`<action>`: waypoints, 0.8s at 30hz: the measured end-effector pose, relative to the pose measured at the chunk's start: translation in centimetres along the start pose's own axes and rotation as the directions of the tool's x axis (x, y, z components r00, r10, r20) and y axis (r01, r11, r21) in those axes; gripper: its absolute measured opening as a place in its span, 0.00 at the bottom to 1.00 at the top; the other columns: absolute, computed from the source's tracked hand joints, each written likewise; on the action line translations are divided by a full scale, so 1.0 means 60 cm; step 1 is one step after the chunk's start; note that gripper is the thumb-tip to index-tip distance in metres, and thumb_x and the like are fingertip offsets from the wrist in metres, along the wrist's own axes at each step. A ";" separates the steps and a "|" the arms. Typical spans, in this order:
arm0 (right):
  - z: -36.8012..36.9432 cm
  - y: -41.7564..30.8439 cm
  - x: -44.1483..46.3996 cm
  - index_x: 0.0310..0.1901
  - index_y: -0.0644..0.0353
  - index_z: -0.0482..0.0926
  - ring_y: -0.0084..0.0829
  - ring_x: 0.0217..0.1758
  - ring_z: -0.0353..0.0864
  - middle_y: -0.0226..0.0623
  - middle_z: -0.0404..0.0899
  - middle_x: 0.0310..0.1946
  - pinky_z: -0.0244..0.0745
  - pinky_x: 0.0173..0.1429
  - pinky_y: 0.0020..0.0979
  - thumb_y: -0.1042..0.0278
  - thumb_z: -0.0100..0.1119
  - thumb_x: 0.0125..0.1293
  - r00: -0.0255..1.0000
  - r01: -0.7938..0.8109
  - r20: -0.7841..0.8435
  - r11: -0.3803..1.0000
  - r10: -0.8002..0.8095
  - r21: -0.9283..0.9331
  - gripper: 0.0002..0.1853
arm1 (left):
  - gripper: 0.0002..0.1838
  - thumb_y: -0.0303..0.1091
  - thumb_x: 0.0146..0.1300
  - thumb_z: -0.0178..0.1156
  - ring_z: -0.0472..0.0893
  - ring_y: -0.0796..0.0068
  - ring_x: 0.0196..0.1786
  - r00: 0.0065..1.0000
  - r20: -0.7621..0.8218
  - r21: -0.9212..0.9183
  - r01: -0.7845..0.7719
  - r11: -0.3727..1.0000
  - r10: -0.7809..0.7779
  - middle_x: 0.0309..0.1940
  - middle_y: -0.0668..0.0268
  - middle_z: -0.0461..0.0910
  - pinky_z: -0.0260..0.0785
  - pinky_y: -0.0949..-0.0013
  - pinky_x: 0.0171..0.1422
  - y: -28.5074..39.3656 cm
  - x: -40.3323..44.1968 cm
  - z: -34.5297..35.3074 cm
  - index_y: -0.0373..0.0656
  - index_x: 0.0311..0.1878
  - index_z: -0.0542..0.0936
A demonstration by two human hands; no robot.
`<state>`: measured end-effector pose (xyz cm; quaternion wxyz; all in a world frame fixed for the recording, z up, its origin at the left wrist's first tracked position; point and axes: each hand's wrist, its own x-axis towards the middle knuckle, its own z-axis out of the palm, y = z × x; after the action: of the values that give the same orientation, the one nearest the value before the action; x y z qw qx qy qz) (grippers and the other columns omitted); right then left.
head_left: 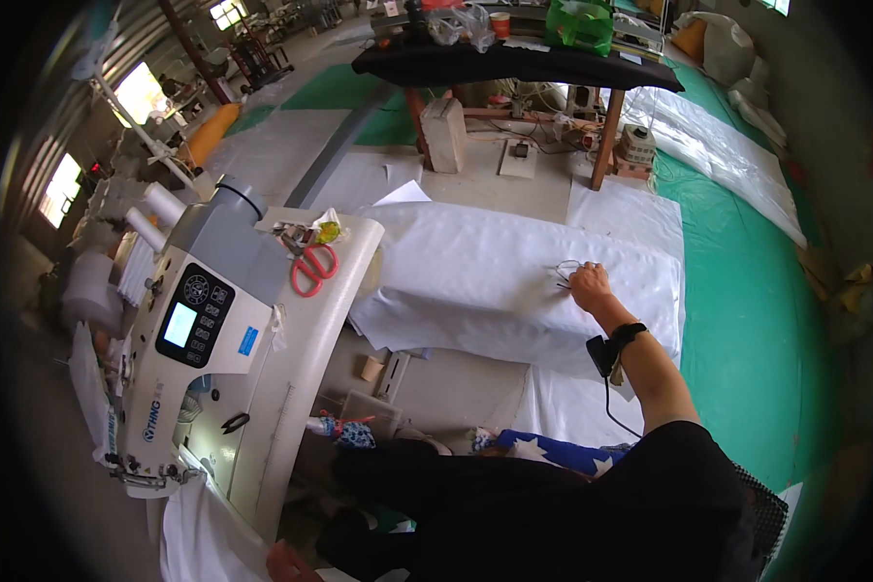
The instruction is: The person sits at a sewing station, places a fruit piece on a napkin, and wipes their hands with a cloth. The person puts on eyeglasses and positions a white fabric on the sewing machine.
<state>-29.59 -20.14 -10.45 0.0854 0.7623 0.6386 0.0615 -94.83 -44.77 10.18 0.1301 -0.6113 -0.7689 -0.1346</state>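
Note:
My right hand (592, 288) is stretched out over a bench covered in white sheeting (475, 257). Its fingers are closed on a pair of thin-rimmed glasses (566, 271), whose dark outline shows beside the fingertips. A strap with a small black device (603, 355) goes round the wrist. At the bottom edge, only part of my left hand (291, 563) shows, close to white fabric (209, 529) hanging from the sewing machine (199, 310); its fingers are not clear. Red-handled scissors (314, 270) lie on the machine table (301, 359), and small black thread snips (235, 423) lie nearer the needle.
Beyond the bench stands a black-covered table (514, 66) carrying a green plastic bag (580, 26) and an orange cup (500, 25). Green sheeting (747, 320) covers the floor on the right. Blue star-patterned cloth (563, 449) lies beside my body. Thread cones (145, 231) stand behind the machine.

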 end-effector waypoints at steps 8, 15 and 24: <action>-0.052 -0.011 0.027 0.33 0.62 0.83 0.41 0.35 0.84 0.46 0.83 0.31 0.78 0.39 0.38 0.66 0.55 0.51 0.991 -0.132 0.070 0.925 0.114 0.356 0.11 | 0.14 0.39 0.70 0.50 0.79 0.58 0.44 0.971 0.002 -0.025 -0.241 0.970 0.241 0.47 0.53 0.78 0.73 0.61 0.48 0.004 0.004 0.024 0.42 0.48 0.80; -0.193 -0.150 0.053 0.37 0.67 0.79 0.22 0.18 0.66 0.31 0.73 0.21 0.63 0.20 0.26 0.66 0.56 0.59 0.959 -0.192 0.223 0.181 -0.173 0.965 0.11 | 0.14 0.29 0.57 0.61 0.79 0.51 0.46 0.972 0.010 -0.352 -0.218 0.910 0.236 0.44 0.55 0.80 0.70 0.55 0.51 0.104 0.082 0.015 0.40 0.48 0.80; -0.440 -0.407 -0.062 0.38 0.61 0.70 0.24 0.23 0.78 0.32 0.74 0.23 0.79 0.21 0.27 0.72 0.55 0.64 0.887 -0.250 -0.065 -0.593 -0.458 0.765 0.05 | 0.24 0.34 0.59 0.64 0.78 0.50 0.45 0.944 -0.121 -0.695 -0.301 0.653 0.306 0.45 0.50 0.77 0.71 0.57 0.49 0.279 0.176 0.099 0.34 0.56 0.73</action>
<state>-59.12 -18.27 10.31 -0.5031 0.3136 0.3931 -0.7029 -81.04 -29.42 9.34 -0.0949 -0.7343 -0.5461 -0.3918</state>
